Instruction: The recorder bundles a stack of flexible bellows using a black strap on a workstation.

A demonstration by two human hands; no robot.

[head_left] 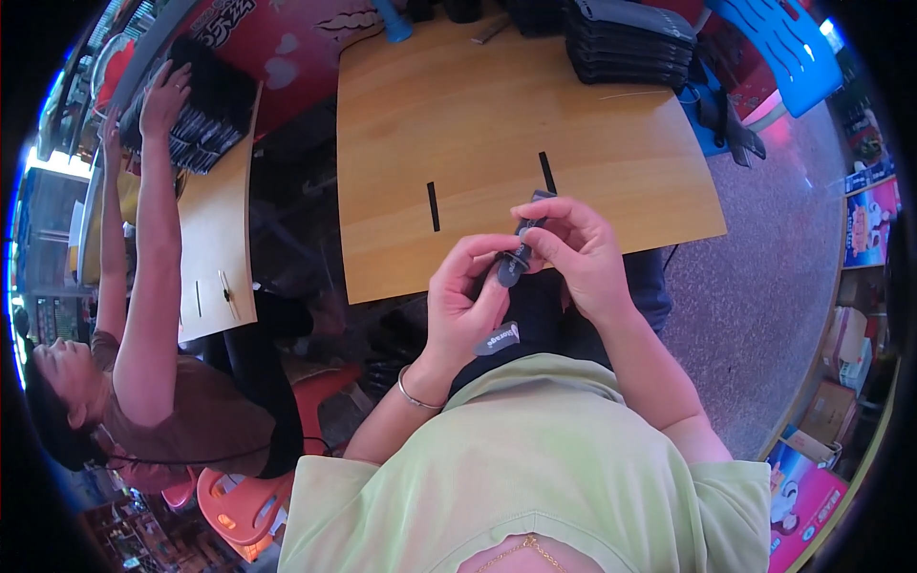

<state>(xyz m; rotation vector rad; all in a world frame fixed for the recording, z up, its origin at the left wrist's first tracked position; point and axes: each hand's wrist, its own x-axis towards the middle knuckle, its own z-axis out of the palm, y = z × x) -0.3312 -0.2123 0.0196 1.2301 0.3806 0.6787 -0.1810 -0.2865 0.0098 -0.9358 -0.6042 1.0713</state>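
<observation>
Just above my lap, near the table's front edge, both hands hold a narrow dark grey strip with pale printing [516, 264]. My left hand [458, 301] pinches its lower end between thumb and fingers. On the upper part, my right hand [587, 258] is closed with thumb and fingertips together. Below my left palm sticks out a grey piece with white lettering [498, 340]; whether it belongs to the same strip I cannot tell. Two short black strips lie apart on the wooden table [392, 258]: a left one [433, 207] and a right one [546, 172].
A stack of black, flat pouches [630, 48] stands at the table's far right, near a blue chair [788, 48]. At left, a co-worker [181, 401] reaches over a second table [215, 229] toward stacked black goods [201, 119]. Boxes [826, 411] line the right.
</observation>
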